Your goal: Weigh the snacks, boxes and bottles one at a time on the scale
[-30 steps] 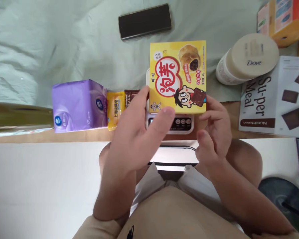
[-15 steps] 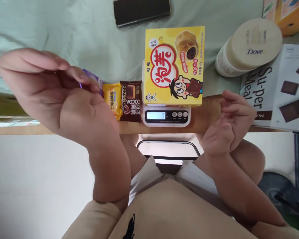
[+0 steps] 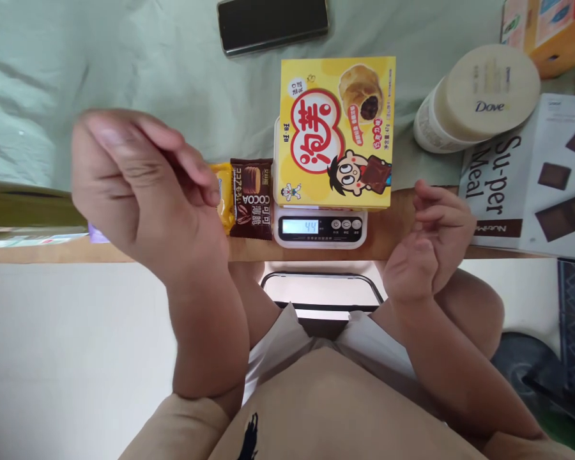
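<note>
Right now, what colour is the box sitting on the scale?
Mostly yellow, with a red-ringed logo and cartoon face; the box shows clearly in the head view.

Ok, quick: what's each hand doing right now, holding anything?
Left hand: raised, fingers loosely curled, nothing visible in it.
Right hand: half open at the wooden table edge, holding nothing.

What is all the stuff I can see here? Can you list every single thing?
snack box: 1, yellow, lying on the scale
scale: 1, white, at the wooden ledge's edge, display lit
cocoa packet: 1, brown, left of the scale
snack packet: 1, yellow, left of the cocoa packet, partly hidden
phone: 1, black, on the green sheet
Dove jar: 1, cream, on its side, right of the box
Su-per Meal box: 1, white, far right
orange box: 1, top right corner
left hand: raised, loosely curled, empty
right hand: beside the scale, empty
</note>
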`<action>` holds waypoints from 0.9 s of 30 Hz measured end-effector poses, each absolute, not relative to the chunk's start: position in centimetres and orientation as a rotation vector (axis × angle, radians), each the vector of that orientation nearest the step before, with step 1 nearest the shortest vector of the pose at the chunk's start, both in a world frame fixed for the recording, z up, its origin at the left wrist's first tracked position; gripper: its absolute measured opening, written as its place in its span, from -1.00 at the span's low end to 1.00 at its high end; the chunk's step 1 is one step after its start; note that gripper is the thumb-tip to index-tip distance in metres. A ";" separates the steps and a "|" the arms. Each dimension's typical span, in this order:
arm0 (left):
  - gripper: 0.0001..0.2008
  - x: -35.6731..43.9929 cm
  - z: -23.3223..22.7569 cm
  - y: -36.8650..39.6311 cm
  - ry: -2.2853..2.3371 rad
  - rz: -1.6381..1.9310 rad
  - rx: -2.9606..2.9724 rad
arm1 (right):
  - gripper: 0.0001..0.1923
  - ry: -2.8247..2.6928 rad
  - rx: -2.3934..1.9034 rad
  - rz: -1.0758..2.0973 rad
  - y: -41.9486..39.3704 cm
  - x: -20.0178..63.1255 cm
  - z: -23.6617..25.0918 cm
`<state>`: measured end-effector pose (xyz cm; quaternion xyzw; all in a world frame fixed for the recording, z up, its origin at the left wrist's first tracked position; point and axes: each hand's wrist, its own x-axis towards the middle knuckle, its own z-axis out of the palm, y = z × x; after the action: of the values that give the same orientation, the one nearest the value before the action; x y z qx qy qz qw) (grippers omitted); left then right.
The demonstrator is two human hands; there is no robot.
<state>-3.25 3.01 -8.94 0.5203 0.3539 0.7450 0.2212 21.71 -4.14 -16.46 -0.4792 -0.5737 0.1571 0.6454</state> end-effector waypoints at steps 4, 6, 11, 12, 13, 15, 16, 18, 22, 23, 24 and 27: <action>-0.82 -3.8 -9.3 3.4 0.993 1.976 1.503 | -0.76 -1.316 -1.083 0.367 -4.1 21.6 -16.6; -0.79 -3.7 -9.3 3.3 0.971 1.984 1.462 | -0.76 -1.322 -1.081 0.371 -4.2 21.6 -16.6; -0.76 -2.3 -8.3 2.3 0.936 2.010 1.399 | -0.77 -1.343 -1.084 0.396 -4.3 21.7 -16.5; -0.74 -2.0 -8.1 2.0 0.963 1.994 1.386 | -0.77 -1.346 -1.086 0.401 -4.4 21.7 -16.4; -0.73 -1.7 -7.9 1.8 1.001 1.979 1.369 | -0.76 -1.345 -1.084 0.401 -4.4 21.7 -16.4; -0.70 -1.4 -7.6 1.4 1.111 1.935 1.355 | -0.76 -1.344 -1.080 0.399 -4.4 21.7 -16.4; -0.66 -1.4 -7.6 1.4 1.178 1.914 1.357 | -0.76 -1.343 -1.078 0.398 -4.4 21.7 -16.4; -0.60 -1.5 -7.7 1.3 1.253 1.873 1.419 | -0.77 -1.342 -1.071 0.399 -4.3 21.6 -16.4; -0.80 -1.7 -8.0 1.3 1.251 1.773 1.566 | -0.77 -1.334 -1.062 0.386 -4.1 21.5 -16.3; -0.77 -1.7 -8.0 1.2 1.282 1.706 1.575 | -0.76 -1.332 -1.078 0.382 -4.0 21.4 -16.1; -0.72 -1.6 -7.9 1.0 1.324 1.635 1.572 | -0.73 -1.333 -1.104 0.386 -3.9 21.3 -15.9; -0.61 -0.9 -7.5 0.3 1.422 1.455 1.558 | -0.62 -1.368 -1.199 0.445 -3.5 20.8 -15.1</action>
<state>-0.93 0.26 -7.45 0.5829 0.5317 0.5441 0.2855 20.82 -3.47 -15.05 -0.5158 -0.5882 0.1913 0.5928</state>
